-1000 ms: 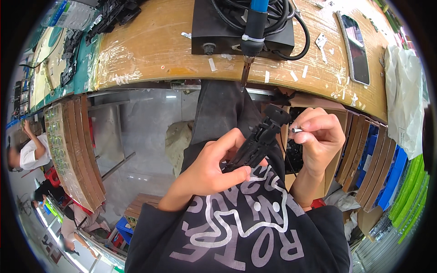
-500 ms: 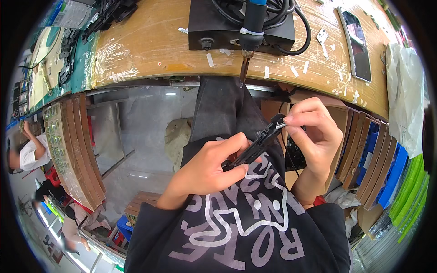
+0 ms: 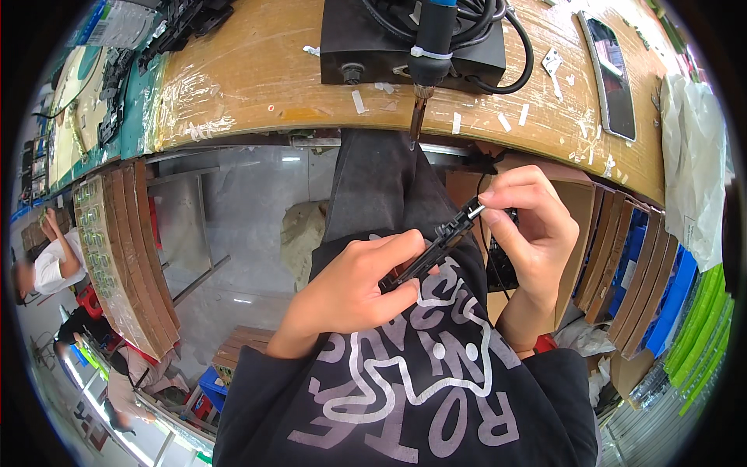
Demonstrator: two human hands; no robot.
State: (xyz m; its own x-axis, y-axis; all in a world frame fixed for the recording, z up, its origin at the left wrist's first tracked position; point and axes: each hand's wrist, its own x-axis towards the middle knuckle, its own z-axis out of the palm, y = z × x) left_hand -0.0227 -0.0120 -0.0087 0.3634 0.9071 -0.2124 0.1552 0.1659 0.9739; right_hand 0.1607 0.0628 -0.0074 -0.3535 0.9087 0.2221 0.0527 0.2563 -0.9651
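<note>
Above my lap, my left hand (image 3: 354,292) is closed round the near end of a long black plastic part (image 3: 445,240), which slants up to the right. At its far end my right hand (image 3: 533,229) pinches a small silvery pin-like piece (image 3: 476,212) between thumb and forefinger, against the tip of the black part. How deep the piece sits in it I cannot tell. Beyond my hands, a soldering iron (image 3: 428,66) with a black and blue handle hangs tip down over the table edge.
On the wooden table (image 3: 249,86) stand a black box (image 3: 366,58) with coiled cable, a phone (image 3: 608,78) and paper scraps. More black plastic parts (image 3: 183,27) lie at the far left. Cardboard stacks (image 3: 128,257) flank me, with plastic sheeting (image 3: 692,171) at right. Other people sit at far left.
My right hand has shifted slightly left, keeping its pinch at the tip of the black part. My left hand keeps its hold, and the black part has turned a little.
</note>
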